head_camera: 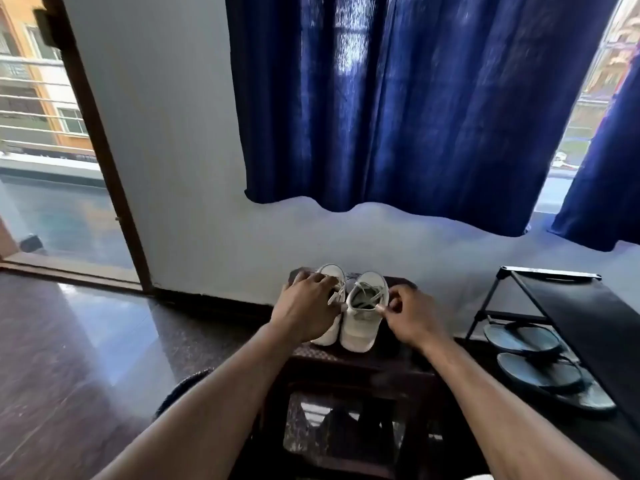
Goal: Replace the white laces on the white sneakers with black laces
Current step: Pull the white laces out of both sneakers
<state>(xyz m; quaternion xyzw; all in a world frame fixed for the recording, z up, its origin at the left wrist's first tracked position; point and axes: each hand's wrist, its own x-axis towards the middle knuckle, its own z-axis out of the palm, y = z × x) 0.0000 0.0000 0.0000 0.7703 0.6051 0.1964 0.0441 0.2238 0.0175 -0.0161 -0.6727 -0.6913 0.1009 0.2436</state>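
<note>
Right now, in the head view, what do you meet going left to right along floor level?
Open doorway → left hand on the left sneaker → right sneaker → right hand pinching a white lace → pair of sandals → black rack.

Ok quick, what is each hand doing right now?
Left hand: spread open, resting on the left sneaker.
Right hand: pinched shut on a white lace of the right sneaker.
</note>
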